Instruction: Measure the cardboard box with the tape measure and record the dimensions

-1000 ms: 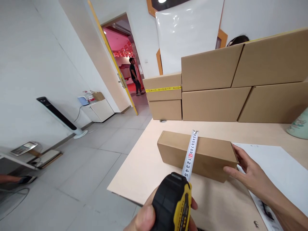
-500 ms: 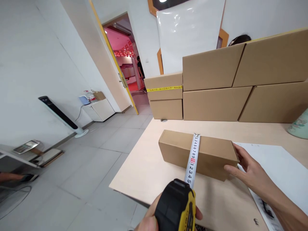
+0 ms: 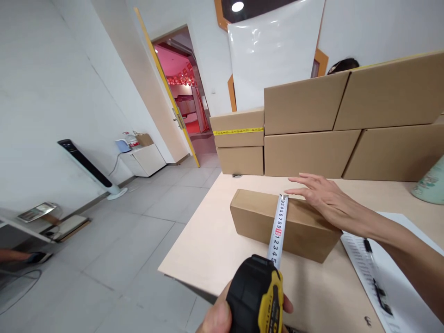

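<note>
A black and yellow tape measure (image 3: pixel 255 296) is gripped in my left hand (image 3: pixel 218 316) near the bottom of the head view. Its white blade (image 3: pixel 278 231) runs forward across the top of a small brown cardboard box (image 3: pixel 305 231), with the metal end at the box's far edge. Over the right part of that box reaches my right hand (image 3: pixel 321 196), fingers stretched out and apart, holding nothing. Its fingertips are close to the blade's end; whether they touch it I cannot tell.
Stacked cardboard boxes (image 3: pixel 312 155) line the back of the table (image 3: pixel 204 245). Paper sheets (image 3: pixel 412 277) with a pen (image 3: pixel 378 277) lie at the right, a pale green container (image 3: pixel 430 185) behind. The table's left edge drops to a tiled floor (image 3: pixel 138 245).
My right hand has left the box's right end and moved forward and left over its top, towards the blade's end. The pen now shows more fully. The left hand and tape measure are nearly unmoved.
</note>
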A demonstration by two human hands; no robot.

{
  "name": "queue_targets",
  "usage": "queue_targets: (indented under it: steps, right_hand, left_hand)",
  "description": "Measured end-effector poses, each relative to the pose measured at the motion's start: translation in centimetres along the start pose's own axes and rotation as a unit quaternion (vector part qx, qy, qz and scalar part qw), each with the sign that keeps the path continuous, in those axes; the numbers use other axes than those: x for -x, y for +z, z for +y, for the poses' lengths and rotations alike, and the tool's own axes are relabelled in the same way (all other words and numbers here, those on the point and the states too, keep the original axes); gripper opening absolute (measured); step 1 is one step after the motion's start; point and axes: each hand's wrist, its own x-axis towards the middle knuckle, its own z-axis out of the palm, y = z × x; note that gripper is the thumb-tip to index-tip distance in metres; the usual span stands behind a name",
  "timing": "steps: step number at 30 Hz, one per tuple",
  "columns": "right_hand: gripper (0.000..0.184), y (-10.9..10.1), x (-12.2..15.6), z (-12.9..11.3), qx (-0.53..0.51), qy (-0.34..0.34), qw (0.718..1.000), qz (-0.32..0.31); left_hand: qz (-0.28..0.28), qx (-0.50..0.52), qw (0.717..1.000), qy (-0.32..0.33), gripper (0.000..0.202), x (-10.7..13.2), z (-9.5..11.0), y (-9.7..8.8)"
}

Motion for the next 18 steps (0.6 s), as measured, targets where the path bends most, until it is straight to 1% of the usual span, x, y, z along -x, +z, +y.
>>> queue_targets:
  steps: [2, 4, 7, 11, 14, 16, 18]
  right_hand:
    - [0.051, 0.5, -1.1, 0.4, 0.021, -0.006, 1.0, -0.022]
    - [0.053, 0.9, -1.5, 0.9, 0.026, -0.008, 0.999, -0.033]
    - [0.054, 1.3, -1.5, 1.3, 0.025, -0.004, 0.999, -0.038]
    - [0.053, 1.2, -1.5, 1.2, 0.032, -0.004, 0.999, -0.035]
    - [0.053, 1.1, -1.5, 1.0, 0.031, -0.006, 0.999, -0.037]
    - [0.053, 1.0, -1.6, 1.0, 0.031, -0.008, 0.999, -0.04]
    - [0.052, 1.1, -1.6, 1.1, 0.031, -0.01, 0.999, -0.042]
  left_hand:
    - [0.0, 0.0, 1.0, -0.003, 0.075, -0.1, -0.1, -0.1]
    - [0.001, -0.015, 1.0, -0.012, 0.078, -0.3, -0.1, -0.4]
    - [0.008, -0.032, 0.999, -0.021, 0.076, -0.6, -0.1, -0.8]
    - [0.021, -0.074, 0.997, -0.022, 0.069, -0.6, -0.1, -0.9]
    - [0.028, -0.081, 0.996, -0.026, 0.071, -0.5, -0.2, -0.9]
    - [0.039, -0.085, 0.995, -0.035, 0.074, -0.6, -0.4, -1.0]
    - [0.056, -0.1, 0.992, -0.055, 0.07, -0.8, -0.5, -1.3]
